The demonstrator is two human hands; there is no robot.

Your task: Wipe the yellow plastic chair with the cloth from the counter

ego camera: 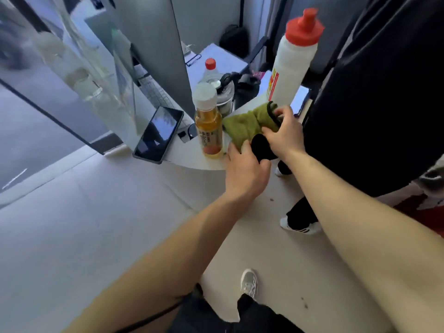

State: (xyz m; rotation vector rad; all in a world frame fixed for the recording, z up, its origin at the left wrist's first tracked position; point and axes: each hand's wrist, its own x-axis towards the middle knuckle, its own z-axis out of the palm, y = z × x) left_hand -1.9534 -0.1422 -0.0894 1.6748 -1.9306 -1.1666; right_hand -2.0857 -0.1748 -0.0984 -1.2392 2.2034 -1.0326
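Observation:
An olive-green cloth with a black edge (247, 124) lies bunched on the white counter (189, 155), near its rounded front edge. My right hand (283, 134) grips the cloth's right end, fingers curled over the black trim. My left hand (245, 169) touches the cloth's near corner from below, fingers bent against it. A black piece of fabric (263, 146) shows between the two hands. The yellow plastic chair is not in view.
On the counter stand a bottle of amber liquid with a white cap (207, 123), a large white bottle with a red cap (294, 61), a clear red-capped bottle (211, 73) and a phone (158, 134). A person in dark clothes (360, 116) stands close at the right.

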